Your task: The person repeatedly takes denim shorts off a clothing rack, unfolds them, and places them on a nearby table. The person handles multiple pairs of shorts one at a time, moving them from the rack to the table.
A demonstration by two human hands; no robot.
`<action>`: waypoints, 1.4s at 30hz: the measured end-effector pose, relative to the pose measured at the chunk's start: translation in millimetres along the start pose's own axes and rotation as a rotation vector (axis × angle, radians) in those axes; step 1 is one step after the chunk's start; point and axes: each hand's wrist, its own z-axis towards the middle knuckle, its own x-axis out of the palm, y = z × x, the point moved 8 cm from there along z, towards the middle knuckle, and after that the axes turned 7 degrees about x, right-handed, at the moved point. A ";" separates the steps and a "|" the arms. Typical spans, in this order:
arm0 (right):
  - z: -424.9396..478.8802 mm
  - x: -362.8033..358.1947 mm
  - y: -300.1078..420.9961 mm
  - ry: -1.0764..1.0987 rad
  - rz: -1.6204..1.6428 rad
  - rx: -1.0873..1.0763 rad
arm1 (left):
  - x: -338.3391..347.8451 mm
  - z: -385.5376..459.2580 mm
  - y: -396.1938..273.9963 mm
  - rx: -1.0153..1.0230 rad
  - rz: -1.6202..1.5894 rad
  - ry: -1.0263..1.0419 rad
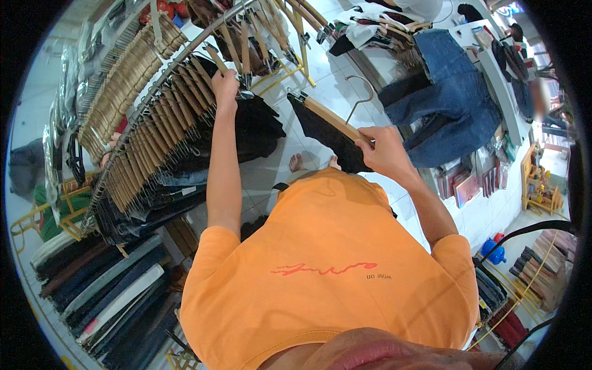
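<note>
My right hand [381, 150] is closed on one end of a wooden clip hanger [330, 115], whose metal hook points up and away from the rail. A black garment [319, 127] hangs from this hanger's clips. On the left, my left hand [225, 88] grips a wooden hanger [215, 59] at the metal clothes rail [173, 62]. Black clothing [259, 122] hangs just below and beside that hand. Many wooden clip hangers [157, 127] with dark trousers line the rail.
Blue jeans [458, 97] lie over a counter's edge at the right, by a pile of clothes on hangers [379, 27]. Folded trousers [115, 296] fill the lower left. More empty wooden hangers [263, 34] hang at the top. White floor tiles [333, 83] show between rail and counter.
</note>
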 end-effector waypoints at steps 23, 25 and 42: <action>-20.0 38.9 -3.7 0.019 0.027 0.165 | 67.1 42.0 10.0 0.236 0.096 0.098; -20.5 40.2 -3.1 0.051 0.007 0.183 | 80.6 47.3 10.2 0.260 0.071 0.156; -18.4 32.5 -14.4 0.004 0.039 0.165 | 124.5 34.4 -6.5 0.109 0.069 0.061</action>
